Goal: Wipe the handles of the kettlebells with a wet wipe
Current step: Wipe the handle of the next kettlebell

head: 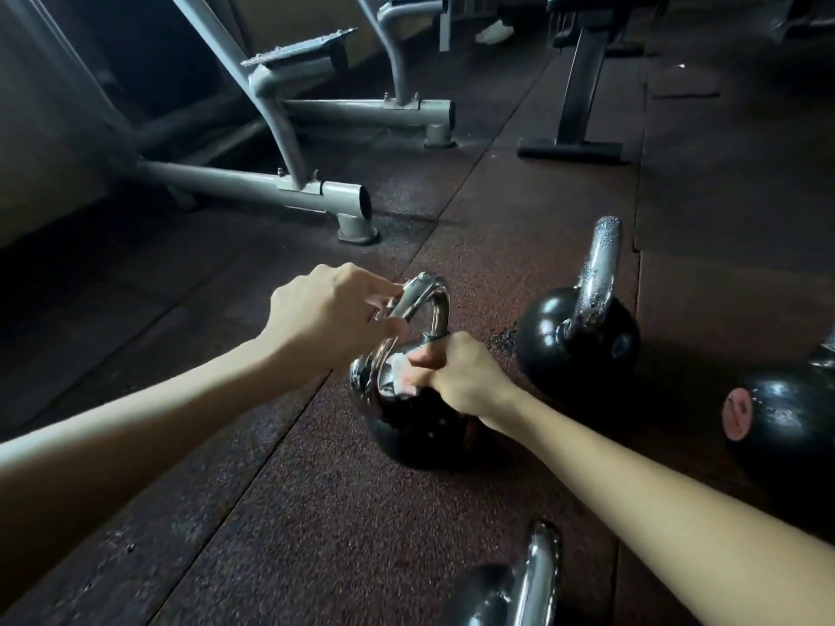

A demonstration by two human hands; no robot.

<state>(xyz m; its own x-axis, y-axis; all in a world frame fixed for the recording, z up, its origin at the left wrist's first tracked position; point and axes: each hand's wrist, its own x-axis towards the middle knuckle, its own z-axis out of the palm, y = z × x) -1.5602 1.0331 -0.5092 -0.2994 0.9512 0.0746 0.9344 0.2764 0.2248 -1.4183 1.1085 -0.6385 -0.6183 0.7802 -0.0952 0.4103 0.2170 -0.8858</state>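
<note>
One kettlebell (420, 429) | left hand (325, 309) atop handle (434, 295) | right hand (461, 377) pinches wipe (400, 373) below

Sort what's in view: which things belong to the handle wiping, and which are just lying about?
For the job: wet wipe; held kettlebell; kettlebell right of it; kettlebell far right; kettlebell at bottom edge.
Lying about: grey machine frame; black bench.

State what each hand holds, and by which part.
The left hand grips the kettlebell handle at its top bend. The right hand pinches a bunched wet wipe, pressing it against the handle's base.
</note>
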